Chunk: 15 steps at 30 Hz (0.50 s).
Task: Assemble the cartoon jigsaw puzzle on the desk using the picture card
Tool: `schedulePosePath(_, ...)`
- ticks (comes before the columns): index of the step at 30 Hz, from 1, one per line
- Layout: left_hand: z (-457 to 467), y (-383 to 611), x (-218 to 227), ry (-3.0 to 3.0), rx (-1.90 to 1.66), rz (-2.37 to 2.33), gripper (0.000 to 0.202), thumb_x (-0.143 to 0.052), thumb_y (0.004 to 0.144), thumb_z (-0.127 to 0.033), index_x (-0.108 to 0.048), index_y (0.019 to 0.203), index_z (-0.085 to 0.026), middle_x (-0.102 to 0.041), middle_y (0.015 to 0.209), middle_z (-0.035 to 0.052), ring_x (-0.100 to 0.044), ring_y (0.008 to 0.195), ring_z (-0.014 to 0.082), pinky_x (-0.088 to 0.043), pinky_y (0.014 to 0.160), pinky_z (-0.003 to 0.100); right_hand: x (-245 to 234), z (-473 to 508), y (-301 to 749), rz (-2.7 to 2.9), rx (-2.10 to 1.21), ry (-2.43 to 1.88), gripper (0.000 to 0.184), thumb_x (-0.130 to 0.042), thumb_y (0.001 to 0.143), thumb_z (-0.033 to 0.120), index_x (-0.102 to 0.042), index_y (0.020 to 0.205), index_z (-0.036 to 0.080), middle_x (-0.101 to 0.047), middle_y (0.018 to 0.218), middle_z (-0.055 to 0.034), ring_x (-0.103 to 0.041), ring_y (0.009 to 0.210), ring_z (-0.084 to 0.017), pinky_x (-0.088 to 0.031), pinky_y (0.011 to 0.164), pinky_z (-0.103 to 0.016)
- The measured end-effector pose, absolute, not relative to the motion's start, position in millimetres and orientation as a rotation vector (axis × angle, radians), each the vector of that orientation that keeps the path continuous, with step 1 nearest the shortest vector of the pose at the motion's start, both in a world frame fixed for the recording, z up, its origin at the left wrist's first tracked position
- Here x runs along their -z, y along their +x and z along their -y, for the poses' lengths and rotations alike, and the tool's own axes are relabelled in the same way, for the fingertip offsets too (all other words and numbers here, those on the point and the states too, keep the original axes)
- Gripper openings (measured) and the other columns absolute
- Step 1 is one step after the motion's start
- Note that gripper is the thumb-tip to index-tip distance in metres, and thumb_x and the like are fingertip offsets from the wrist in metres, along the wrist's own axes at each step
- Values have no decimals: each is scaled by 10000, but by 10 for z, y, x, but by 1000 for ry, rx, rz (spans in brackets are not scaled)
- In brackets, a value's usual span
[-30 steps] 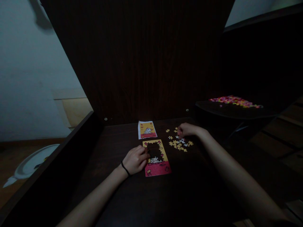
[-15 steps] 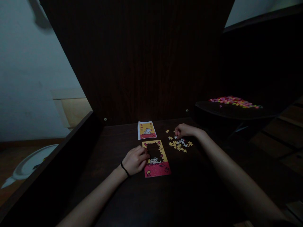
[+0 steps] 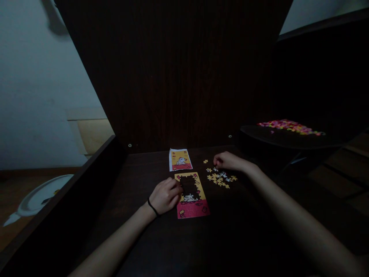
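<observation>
A partly assembled jigsaw puzzle (image 3: 193, 209), yellow above and pink below, lies flat on the dark wooden surface with a gap in its middle. My left hand (image 3: 165, 195), a black band at its wrist, rests with curled fingers over the puzzle's left edge. Right of the puzzle are several loose jigsaw pieces (image 3: 218, 179), yellow and white. At the far side of these pieces my right hand (image 3: 226, 160) is closed low over the surface, and whatever its fingertips hold is hidden. Beyond the puzzle lies a small printed picture (image 3: 181, 160) with a white animal in similar colours.
A dark upright panel (image 3: 178, 84) closes off the back, and a low side board (image 3: 95, 165) runs along the left. Brightly coloured small items (image 3: 291, 126) are heaped on a dark ledge (image 3: 276, 139) at right. A white oval object (image 3: 34, 198) is on the floor at left.
My right hand has stayed by the pieces; a yellow piece that peeked out beside its fingertips no longer shows. My left hand is still at the puzzle's edge. The view has shifted slightly.
</observation>
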<state>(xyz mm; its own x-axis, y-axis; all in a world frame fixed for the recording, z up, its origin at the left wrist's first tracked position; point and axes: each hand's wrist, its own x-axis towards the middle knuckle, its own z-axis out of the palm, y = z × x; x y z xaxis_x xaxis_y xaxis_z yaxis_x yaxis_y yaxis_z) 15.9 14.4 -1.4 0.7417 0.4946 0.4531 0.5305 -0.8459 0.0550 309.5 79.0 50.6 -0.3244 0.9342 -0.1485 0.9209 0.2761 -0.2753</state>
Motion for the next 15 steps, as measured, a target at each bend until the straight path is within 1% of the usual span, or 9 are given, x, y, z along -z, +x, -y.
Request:
schedulePosePath(3, -143, 159, 7, -2826, 739, 863, 227, -374, 783, -151, -596, 827, -151, -518, 775, 60, -446, 706, 164, -400, 615, 277, -451, -715, 3226, 2434, -346, -1692, 147, -472, 734, 197, -610, 764, 155, -625, 772, -51, -556, 708, -155, -399, 643, -238)
schedulePosePath(7, -152, 157, 20, -2788, 780, 886, 241, -362, 788, -152, -598, 840, -150, -519, 773, 64, -443, 702, 167, -401, 609, 284, -342, -584, 3412, 2329, -302, -1686, 208, -433, 779, 242, -623, 792, 159, -620, 841, -71, -555, 784, -178, -401, 735, -278)
schedulePosePath(11, -158, 153, 36, -2786, 786, 908, 230, -373, 786, -148, -597, 837, -152, -519, 773, 62, -444, 706, 168, -400, 609, 284, -221, -465, 3467, 2237, -336, -1737, 214, -513, 737, 330, -625, 818, 167, -610, 831, -64, -554, 763, -182, -419, 696, -282)
schedulePosePath(15, -155, 152, 32, -2779, 788, 906, 229, -377, 781, -151, -599, 836, -155, -519, 771, 60, -443, 705, 169, -397, 607, 284, -107, -415, 3446, 2228, -380, -1698, 215, -538, 717, 346, -632, 787, 166, -600, 820, -60, -556, 765, -178, -424, 694, -274)
